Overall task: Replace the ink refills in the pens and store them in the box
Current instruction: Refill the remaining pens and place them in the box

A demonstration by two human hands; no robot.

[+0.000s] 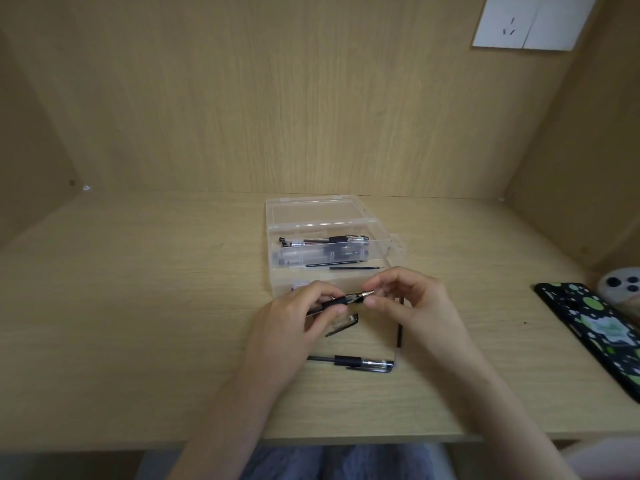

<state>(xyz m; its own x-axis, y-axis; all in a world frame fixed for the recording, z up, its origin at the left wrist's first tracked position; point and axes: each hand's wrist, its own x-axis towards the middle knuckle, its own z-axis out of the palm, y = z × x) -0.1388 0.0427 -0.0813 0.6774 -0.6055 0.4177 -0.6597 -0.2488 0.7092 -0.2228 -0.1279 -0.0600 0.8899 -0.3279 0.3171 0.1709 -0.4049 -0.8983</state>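
Note:
My left hand (304,317) grips a black pen (341,300) by its rubber grip, just in front of the box. My right hand (405,299) pinches the pen's metal tip end between thumb and fingers. Behind the hands, a clear plastic box (277,230) stands open on the desk, with several pens (329,241) and two loose refills (356,268) inside. A capped pen (353,362) lies on the desk near my wrists. A pen cap (343,323) lies under my left hand. A dark refill (400,330) lies beside my right hand, partly hidden.
A phone in a black and green case (595,327) lies at the right edge of the wooden desk (138,306), with a second white phone (620,285) behind it. Wooden walls close in the desk at the back and sides.

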